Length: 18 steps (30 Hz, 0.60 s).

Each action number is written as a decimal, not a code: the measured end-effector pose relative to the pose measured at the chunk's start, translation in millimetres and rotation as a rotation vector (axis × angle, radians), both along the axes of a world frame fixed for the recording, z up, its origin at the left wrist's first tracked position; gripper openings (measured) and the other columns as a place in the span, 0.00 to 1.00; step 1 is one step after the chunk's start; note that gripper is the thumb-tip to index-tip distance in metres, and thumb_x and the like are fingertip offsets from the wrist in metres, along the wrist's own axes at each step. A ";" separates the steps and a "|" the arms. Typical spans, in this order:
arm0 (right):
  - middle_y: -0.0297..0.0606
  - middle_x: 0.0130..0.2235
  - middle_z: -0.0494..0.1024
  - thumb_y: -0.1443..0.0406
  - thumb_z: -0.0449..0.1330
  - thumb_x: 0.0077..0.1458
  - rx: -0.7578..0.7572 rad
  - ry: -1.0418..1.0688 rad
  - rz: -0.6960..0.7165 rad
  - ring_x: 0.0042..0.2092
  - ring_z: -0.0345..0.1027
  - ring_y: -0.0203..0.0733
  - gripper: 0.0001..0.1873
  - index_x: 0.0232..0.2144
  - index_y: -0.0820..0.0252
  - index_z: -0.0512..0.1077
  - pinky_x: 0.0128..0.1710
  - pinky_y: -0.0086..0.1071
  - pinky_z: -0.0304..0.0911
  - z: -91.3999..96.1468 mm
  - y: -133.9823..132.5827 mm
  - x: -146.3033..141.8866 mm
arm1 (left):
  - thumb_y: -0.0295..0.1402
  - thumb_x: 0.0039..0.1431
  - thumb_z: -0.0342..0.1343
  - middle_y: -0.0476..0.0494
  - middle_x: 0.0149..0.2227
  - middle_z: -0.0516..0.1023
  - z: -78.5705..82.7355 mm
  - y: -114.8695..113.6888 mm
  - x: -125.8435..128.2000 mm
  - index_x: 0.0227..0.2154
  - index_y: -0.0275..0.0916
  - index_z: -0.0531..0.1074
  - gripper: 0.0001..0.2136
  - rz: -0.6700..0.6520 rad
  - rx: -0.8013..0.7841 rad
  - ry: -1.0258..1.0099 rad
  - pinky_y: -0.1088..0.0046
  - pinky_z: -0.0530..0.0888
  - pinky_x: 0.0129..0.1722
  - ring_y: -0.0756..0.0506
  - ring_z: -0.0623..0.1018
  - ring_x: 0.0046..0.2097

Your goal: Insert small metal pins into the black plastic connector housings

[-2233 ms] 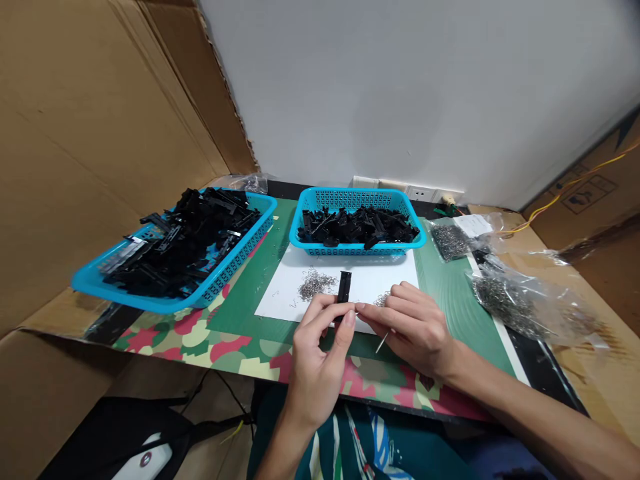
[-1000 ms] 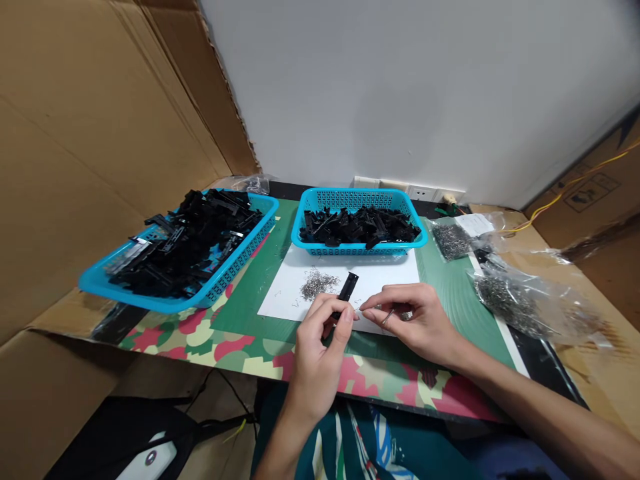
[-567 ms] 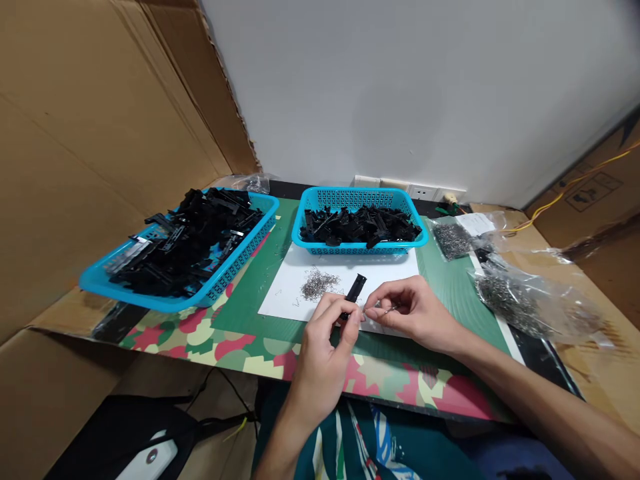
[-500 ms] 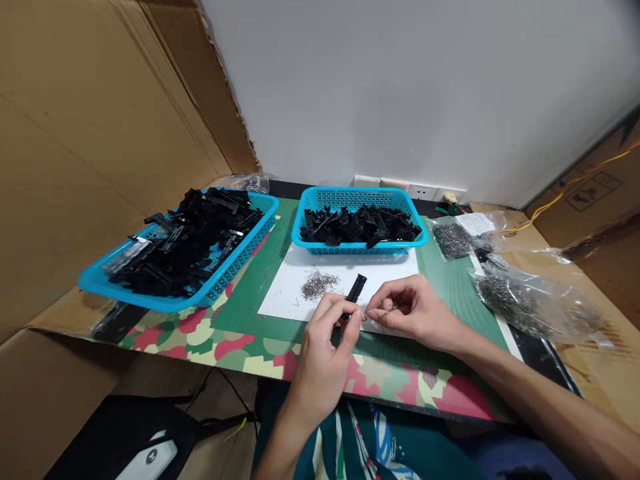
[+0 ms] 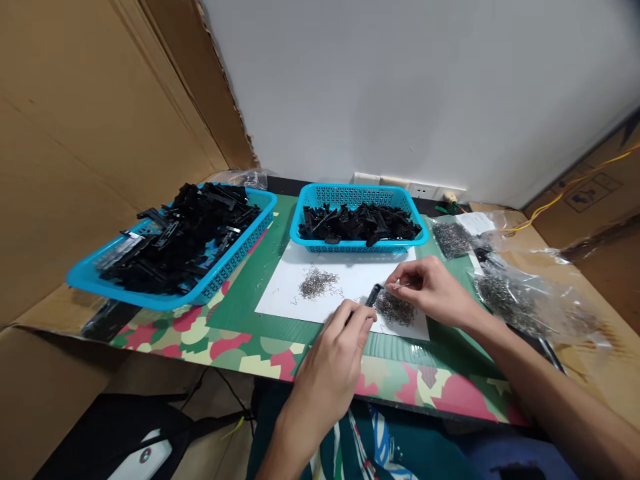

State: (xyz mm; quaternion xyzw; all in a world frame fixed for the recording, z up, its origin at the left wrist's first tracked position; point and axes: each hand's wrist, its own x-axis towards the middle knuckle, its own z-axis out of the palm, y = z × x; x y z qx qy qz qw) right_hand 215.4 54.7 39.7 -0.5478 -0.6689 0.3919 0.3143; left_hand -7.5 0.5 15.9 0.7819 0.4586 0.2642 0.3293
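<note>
My left hand point(image 5: 345, 340) is closed around a narrow black plastic part point(image 5: 373, 295), whose far end sticks out past the fingers. At that end, my right hand point(image 5: 425, 287) pinches a thin metal piece, perhaps a pin or small spring, too fine to make out fully. Below the right fingers lies a pile of tiny metal wire pieces point(image 5: 396, 311) on white paper point(image 5: 280, 301). Farther left on the same sheet is a second metal pile point(image 5: 316, 283), with a few loose bits around it.
A blue basket point(image 5: 360, 248) of black parts stands at the back, and a larger blue basket point(image 5: 240, 257) of them at left. Clear bags of metal pieces point(image 5: 453, 239) lie at right. Cardboard point(image 5: 100, 100) walls the left side; a wall socket point(image 5: 423, 191) sits behind.
Both hands have shifted, the left to the right and the right slightly up. The black part has turned in my left hand, and the right-hand metal pile has come into view.
</note>
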 end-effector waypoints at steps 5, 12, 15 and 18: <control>0.32 0.22 0.72 0.67 0.65 0.51 -0.004 0.032 -0.001 0.24 0.59 0.32 0.05 0.26 0.64 0.78 0.23 0.28 0.52 -2.5 0.7 -0.6 | 0.34 0.77 0.45 0.40 0.50 0.79 -5.8 0.0 1.4 0.61 0.48 0.66 0.15 0.096 0.071 0.012 0.66 0.76 0.40 0.39 0.81 0.50; 0.30 0.20 0.69 0.67 0.64 0.50 -0.069 0.041 0.013 0.23 0.56 0.31 0.05 0.25 0.64 0.77 0.24 0.28 0.52 -3.8 1.2 -6.8 | 0.34 0.77 0.46 0.39 0.52 0.83 -13.3 2.0 5.5 0.61 0.45 0.70 0.15 0.180 0.072 -0.029 0.63 0.78 0.44 0.38 0.83 0.51; 0.30 0.20 0.69 0.67 0.63 0.50 -0.077 -0.012 0.034 0.23 0.55 0.32 0.05 0.25 0.64 0.78 0.24 0.28 0.52 -5.0 2.4 -10.2 | 0.35 0.78 0.45 0.40 0.52 0.82 -13.9 3.3 6.7 0.59 0.45 0.72 0.15 0.170 0.055 -0.023 0.61 0.78 0.46 0.38 0.81 0.53; 0.30 0.20 0.69 0.68 0.62 0.50 -0.063 -0.088 0.049 0.23 0.55 0.32 0.06 0.25 0.63 0.79 0.24 0.28 0.52 -6.4 4.2 -12.7 | 0.35 0.78 0.45 0.40 0.52 0.82 -14.0 3.7 7.5 0.59 0.44 0.73 0.16 0.167 0.049 -0.028 0.60 0.77 0.49 0.38 0.80 0.54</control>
